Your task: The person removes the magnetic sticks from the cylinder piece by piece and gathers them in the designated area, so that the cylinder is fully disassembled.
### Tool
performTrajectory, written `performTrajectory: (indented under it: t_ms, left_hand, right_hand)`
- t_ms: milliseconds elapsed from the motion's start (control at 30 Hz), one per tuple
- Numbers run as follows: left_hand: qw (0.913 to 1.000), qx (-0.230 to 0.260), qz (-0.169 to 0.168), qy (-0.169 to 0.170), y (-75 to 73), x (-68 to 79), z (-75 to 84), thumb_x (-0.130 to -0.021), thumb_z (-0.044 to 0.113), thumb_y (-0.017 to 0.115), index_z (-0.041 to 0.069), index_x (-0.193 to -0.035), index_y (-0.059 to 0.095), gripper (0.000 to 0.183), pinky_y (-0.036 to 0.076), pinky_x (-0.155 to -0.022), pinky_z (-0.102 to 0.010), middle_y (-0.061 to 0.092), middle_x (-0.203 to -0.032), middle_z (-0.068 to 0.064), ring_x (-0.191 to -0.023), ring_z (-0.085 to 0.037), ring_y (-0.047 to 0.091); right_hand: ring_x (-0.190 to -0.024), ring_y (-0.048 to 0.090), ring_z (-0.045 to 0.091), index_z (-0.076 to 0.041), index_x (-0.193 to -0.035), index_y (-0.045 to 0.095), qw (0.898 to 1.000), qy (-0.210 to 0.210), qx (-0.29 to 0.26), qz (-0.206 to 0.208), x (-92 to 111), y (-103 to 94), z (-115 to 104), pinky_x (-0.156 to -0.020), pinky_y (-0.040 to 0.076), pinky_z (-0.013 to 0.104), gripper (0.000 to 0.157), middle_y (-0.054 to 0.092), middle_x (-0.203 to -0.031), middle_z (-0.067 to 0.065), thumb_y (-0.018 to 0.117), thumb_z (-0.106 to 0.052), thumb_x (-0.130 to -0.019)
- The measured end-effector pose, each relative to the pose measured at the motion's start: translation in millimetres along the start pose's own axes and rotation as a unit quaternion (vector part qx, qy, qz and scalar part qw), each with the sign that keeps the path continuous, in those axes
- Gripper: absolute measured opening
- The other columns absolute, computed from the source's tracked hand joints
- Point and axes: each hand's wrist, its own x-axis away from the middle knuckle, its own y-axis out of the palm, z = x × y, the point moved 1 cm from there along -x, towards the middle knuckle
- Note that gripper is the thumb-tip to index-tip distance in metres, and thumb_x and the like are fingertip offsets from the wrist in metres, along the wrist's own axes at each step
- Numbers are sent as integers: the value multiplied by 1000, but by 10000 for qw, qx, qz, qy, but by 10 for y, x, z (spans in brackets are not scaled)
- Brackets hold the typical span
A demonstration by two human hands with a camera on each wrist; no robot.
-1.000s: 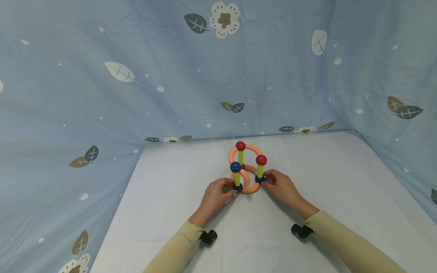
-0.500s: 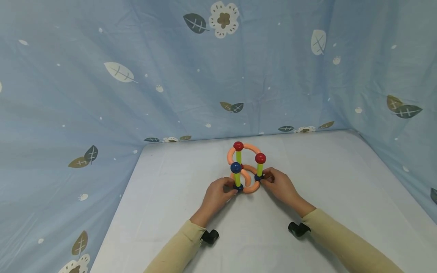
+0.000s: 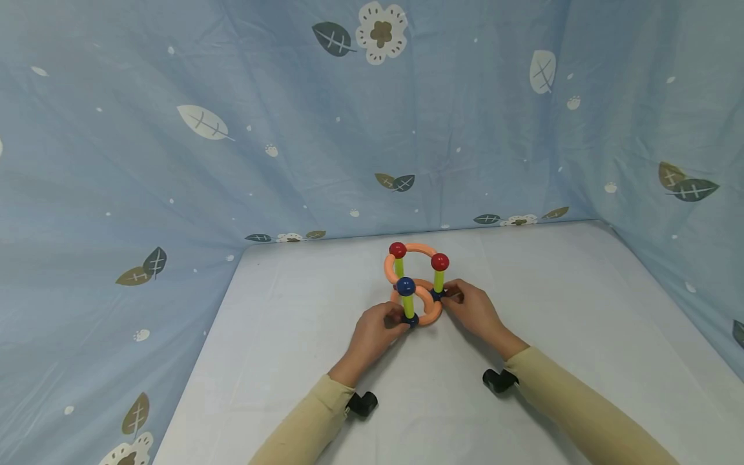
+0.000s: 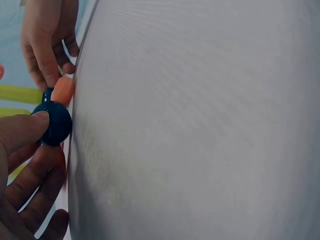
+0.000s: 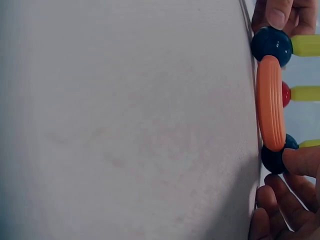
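A magnetic ball-and-rod toy [image 3: 409, 303] stands on the white table. Curved orange rods [image 5: 271, 102] join balls in its base, and yellow-green rods [image 3: 439, 280] rise from them. On top sit a blue ball [image 3: 405, 286] in front and two red balls [image 3: 440, 261], with more orange curves between. My left hand [image 3: 372, 329] pinches the front lower blue ball [image 4: 57, 125], thumb on its side. My right hand [image 3: 473, 310] pinches the right lower blue ball [image 5: 274, 159] between thumb and fingers. The rear base ball is mostly hidden in the head view.
The white-covered table [image 3: 290, 284] stretches to both sides and in front of the toy. Behind and beside it hangs a blue patterned curtain [image 3: 325, 148]. A black wrist camera [image 3: 500, 381] sits under each sleeve.
The toy has turned counterclockwise as seen from above: its rear goes left, its right side back, its front right. My right hand has moved away and left, my left hand slightly right.
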Motion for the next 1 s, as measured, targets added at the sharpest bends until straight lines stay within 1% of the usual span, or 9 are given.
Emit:
performTrajectory:
  t_ms: [167,333,500,733,867,1000]
  left_hand:
    - [10000,19,-10,-41,21,-5,22,-87,21,83,15,-110,73,27,52,-82,-31,68,-92,8,-87,-8,61]
    - [10000,30,52,-46,49,-10,29,-86,21,83,16,-107,73,24,52,-81,-30,67,-90,9,-86,-7,61]
    - [9999,41,93,-89,60,-10,36,-86,20,84,15,-104,72,22,51,-79,-29,67,-88,10,-84,-7,60]
    - [9999,59,79,-134,66,-21,37,-86,21,83,15,-103,72,21,50,-77,-28,66,-88,10,-83,-7,58]
    - [9999,50,89,-123,67,-19,33,-86,21,83,16,-103,72,21,50,-77,-29,66,-87,10,-83,-8,59]
    - [9999,27,91,-114,64,-8,31,-86,21,83,17,-103,72,21,50,-78,-29,65,-87,11,-83,-7,59]
  right_hand:
    - [-91,68,23,-2,-123,65,9999,131,2,-3,-34,2,-13,-77,57,39,32,71,-109,12,72,-17,-96]
    - [-91,64,23,-3,-124,66,9996,291,-24,-8,-61,6,-12,-78,54,37,32,71,-108,11,71,-19,-97]
    - [-90,64,22,-3,-124,67,9994,351,-72,4,-78,2,-4,-75,53,35,31,72,-106,11,71,-18,-97]
    - [-87,61,23,-3,-124,66,9992,391,-61,16,-77,8,5,-73,51,33,32,71,-105,11,71,-19,-97]
    - [-88,62,22,-4,-125,66,9991,411,-76,0,-76,10,7,-73,52,33,33,71,-105,10,70,-20,-97]
    - [-90,64,23,-3,-126,65,9991,399,-117,-38,-64,3,4,-77,55,37,34,70,-106,11,70,-20,-97]
